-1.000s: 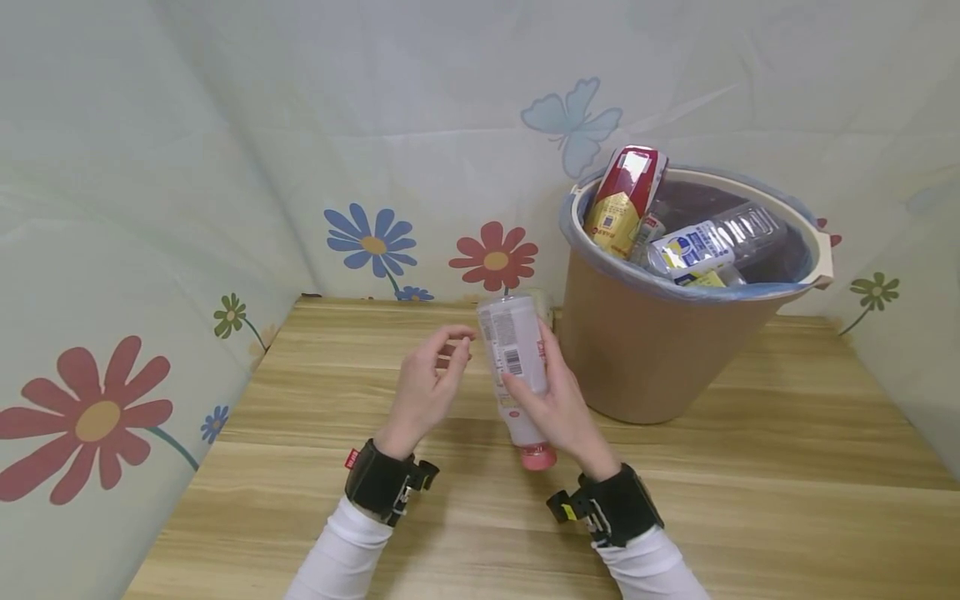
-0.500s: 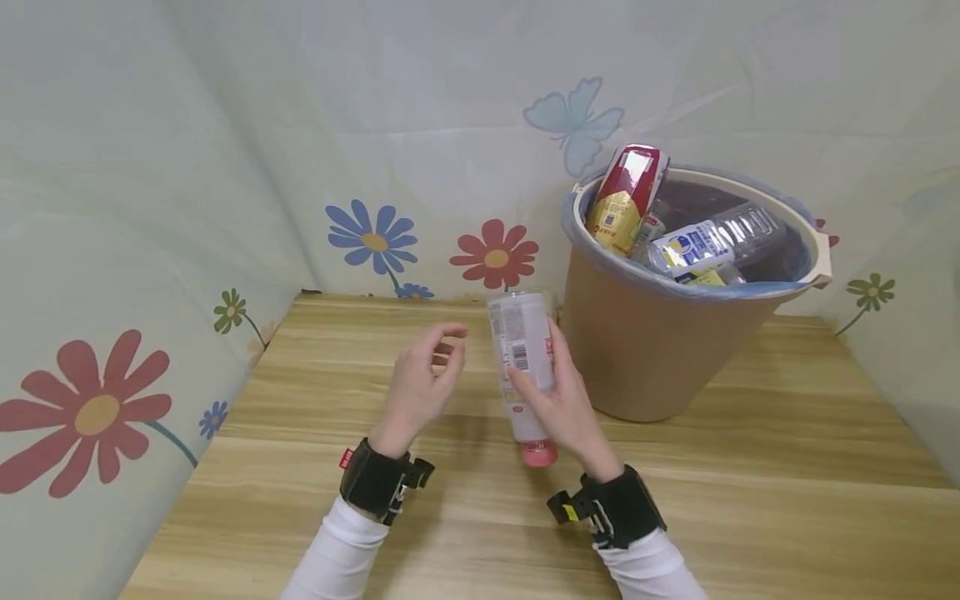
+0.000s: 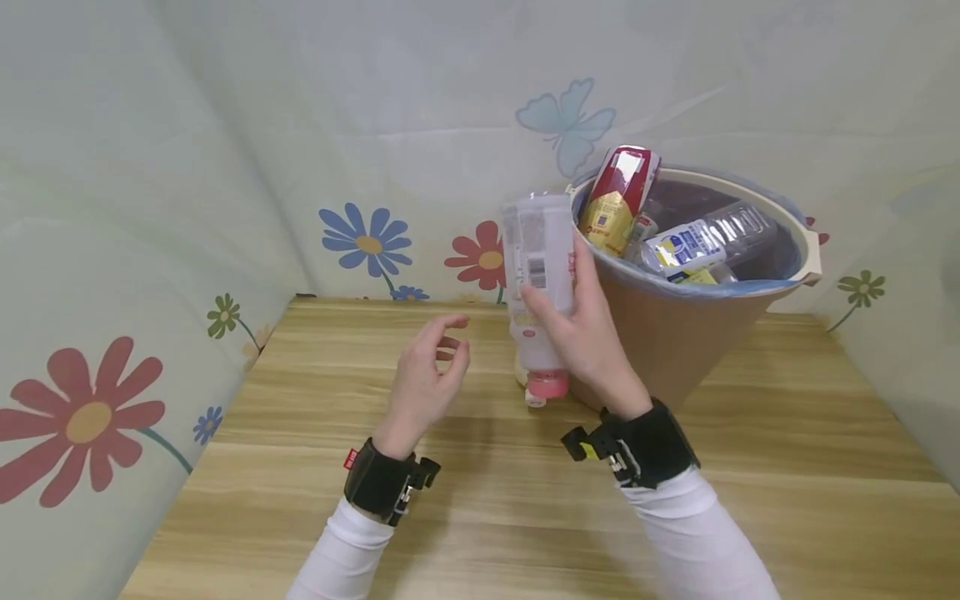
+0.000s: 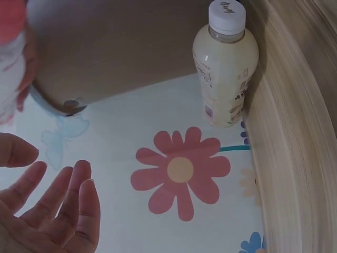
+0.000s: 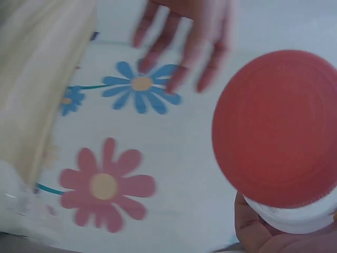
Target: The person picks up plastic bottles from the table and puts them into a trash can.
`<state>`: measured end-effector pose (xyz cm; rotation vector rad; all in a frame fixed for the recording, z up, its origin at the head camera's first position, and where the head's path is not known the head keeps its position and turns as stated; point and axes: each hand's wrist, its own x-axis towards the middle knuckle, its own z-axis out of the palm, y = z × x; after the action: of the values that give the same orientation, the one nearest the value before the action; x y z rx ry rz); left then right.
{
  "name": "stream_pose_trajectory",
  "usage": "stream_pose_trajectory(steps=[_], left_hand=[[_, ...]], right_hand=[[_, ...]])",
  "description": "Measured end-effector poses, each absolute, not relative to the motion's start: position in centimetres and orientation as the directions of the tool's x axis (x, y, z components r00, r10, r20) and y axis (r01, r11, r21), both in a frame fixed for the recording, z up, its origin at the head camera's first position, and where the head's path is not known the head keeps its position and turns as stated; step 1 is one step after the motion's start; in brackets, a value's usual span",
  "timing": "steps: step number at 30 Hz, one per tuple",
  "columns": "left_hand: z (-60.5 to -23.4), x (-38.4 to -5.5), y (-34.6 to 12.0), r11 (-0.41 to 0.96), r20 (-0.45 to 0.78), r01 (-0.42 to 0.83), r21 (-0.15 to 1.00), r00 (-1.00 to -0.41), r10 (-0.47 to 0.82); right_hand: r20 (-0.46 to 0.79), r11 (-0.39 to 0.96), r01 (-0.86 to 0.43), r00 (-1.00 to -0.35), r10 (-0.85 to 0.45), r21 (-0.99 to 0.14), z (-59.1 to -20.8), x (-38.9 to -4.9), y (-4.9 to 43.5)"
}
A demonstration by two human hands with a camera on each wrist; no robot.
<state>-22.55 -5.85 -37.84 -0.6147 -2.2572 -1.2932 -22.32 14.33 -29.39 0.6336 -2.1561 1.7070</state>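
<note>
My right hand (image 3: 592,333) grips a clear plastic bottle (image 3: 542,250) with a white label, a barcode and a red cap (image 5: 276,129). The bottle is upside down, its cap toward me, lifted beside the left rim of the bin. Fingers wrap its right side and the thumb lies across the label. My left hand (image 3: 429,375) hovers over the table to the left, holding nothing, with fingers loosely bent. A second bottle (image 4: 224,79), pale yellow with a white cap, stands on the table by the bin; the held bottle mostly hides it in the head view.
A brown bin (image 3: 675,333) with a blue liner stands at the back right. It holds a red and gold carton (image 3: 621,200) and an empty clear bottle (image 3: 708,242), among other waste. A flower-printed sheet (image 3: 375,125) encloses the wooden table (image 3: 300,517).
My right hand has raised the red-capped bottle upward and away from me, nearer the bin's rim. Part of the white-capped bottle now shows below it. My left hand has barely moved.
</note>
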Motion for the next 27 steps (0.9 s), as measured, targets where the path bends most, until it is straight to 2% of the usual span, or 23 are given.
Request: stream_pose_trajectory(steps=[6, 11, 13, 15, 18, 22, 27], left_hand=[[-37.9, -22.4, -5.6, 0.447, 0.600, 0.591, 0.672, -0.788, 0.140], [-37.9, -22.4, -5.5, 0.440, 0.603, 0.590, 0.677, -0.788, 0.129], [-37.9, -22.4, -5.4, 0.435, 0.601, 0.588, 0.682, -0.790, 0.125], [-37.6, -22.3, -5.3, 0.434, 0.593, 0.579, 0.690, -0.796, 0.120], [-36.7, -21.7, -5.1, 0.442, 0.589, 0.576, 0.688, -0.799, 0.125], [-36.1, -21.3, -5.0, 0.450, 0.587, 0.574, 0.684, -0.800, 0.128], [-37.0, -22.0, -5.1, 0.439, 0.579, 0.569, 0.696, -0.806, 0.125]], right_hand=[[0.564, 0.035, -0.563, -0.824, 0.052, -0.826, -23.2, -22.7, 16.3], [0.506, -0.142, -0.544, -0.830, 0.234, -0.827, -19.4, -23.3, 18.7], [0.482, -0.147, -0.534, -0.830, 0.281, -0.833, -18.6, -23.7, 19.7], [0.460, -0.074, -0.505, -0.829, 0.318, -0.860, -18.2, -24.2, 20.6], [0.386, 0.203, -0.333, -0.853, 0.350, -0.921, -18.4, -25.0, 21.8], [0.281, 0.533, -0.066, -0.900, 0.334, -0.844, -19.7, -25.7, 22.8], [0.252, 0.633, -0.043, -0.936, 0.244, -0.773, -20.9, -25.6, 23.0]])
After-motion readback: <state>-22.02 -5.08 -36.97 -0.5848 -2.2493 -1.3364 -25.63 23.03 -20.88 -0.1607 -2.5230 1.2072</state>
